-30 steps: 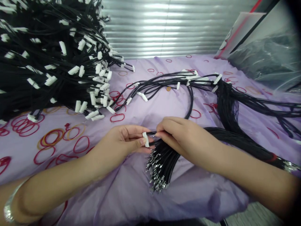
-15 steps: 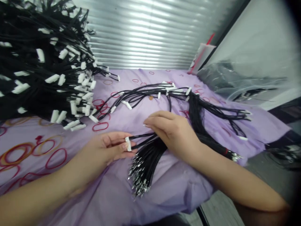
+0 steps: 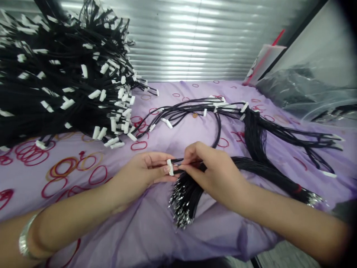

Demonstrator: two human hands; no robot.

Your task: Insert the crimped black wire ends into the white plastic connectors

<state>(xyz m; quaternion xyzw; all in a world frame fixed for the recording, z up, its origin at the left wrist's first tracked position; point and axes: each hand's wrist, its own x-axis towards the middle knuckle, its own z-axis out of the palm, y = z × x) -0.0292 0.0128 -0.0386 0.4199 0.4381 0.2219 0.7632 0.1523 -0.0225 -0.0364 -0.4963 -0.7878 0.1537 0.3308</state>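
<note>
1. Nearest, a bundle of black wires (image 3: 184,197) lies on the purple cloth (image 3: 139,230), its metal tips pointing toward the viewer.
2. Just above it, the left hand (image 3: 145,173) pinches a white connector (image 3: 170,167); the right hand (image 3: 214,171) pinches a wire at it.
3. A wire could slip into the wrong slot, since the fingers hide the connector.
4. Far left, a heap of finished wires (image 3: 61,85).
5. Compared with half a second ago, the right hand has closed in on the connector.
</note>
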